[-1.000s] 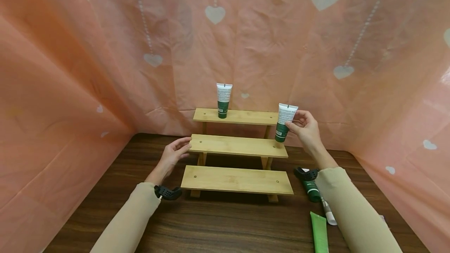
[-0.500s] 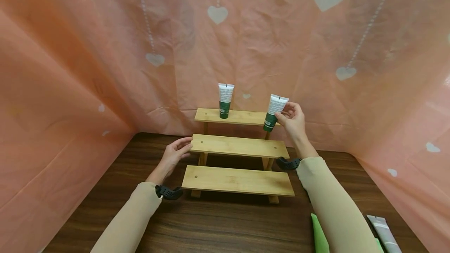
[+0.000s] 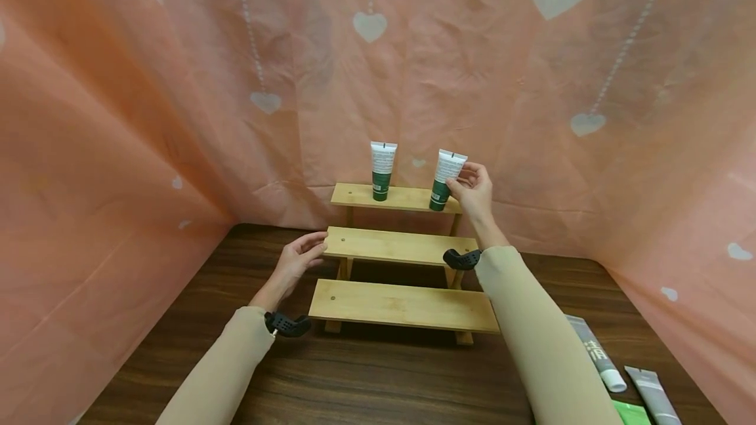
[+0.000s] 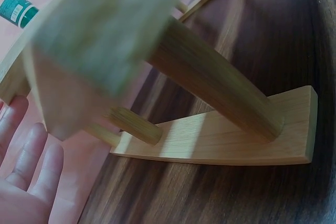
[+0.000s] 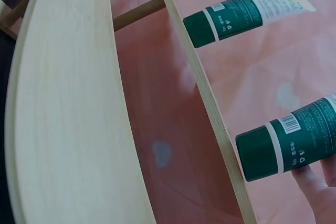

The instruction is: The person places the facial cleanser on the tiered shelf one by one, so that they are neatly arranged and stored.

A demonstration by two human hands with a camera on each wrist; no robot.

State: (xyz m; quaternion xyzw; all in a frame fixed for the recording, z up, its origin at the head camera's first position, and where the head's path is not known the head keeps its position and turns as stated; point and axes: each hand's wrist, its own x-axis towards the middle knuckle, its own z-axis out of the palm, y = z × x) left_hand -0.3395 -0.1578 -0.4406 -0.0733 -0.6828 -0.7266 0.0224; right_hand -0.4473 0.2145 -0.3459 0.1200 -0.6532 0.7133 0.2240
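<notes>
My right hand (image 3: pixel 474 197) pinches a white-and-green squeeze tube (image 3: pixel 446 179), cap down and tilted a little, at the right part of the stand's top shelf (image 3: pixel 407 198). In the right wrist view the dark green cap (image 5: pixel 256 153) is right at that shelf's edge. A matching squeeze tube (image 3: pixel 382 170) stands on its cap further left on the same shelf. My left hand (image 3: pixel 297 260) is at the left end of the middle shelf (image 3: pixel 401 245), fingertips right at the wood. Its fingers (image 4: pixel 29 156) are loosely extended in the left wrist view.
The three-step wooden stand's lowest shelf (image 3: pixel 401 303) faces me on the dark wooden table (image 3: pixel 354 379). Grey tubes (image 3: pixel 596 351) and a green item (image 3: pixel 630 413) lie at the right, partly behind my right sleeve. A pink curtain (image 3: pixel 461 71) with hearts encloses the back and sides.
My right hand has carried its tube left and back, from over the middle shelf's right end to the top shelf. My left hand stays by the middle shelf.
</notes>
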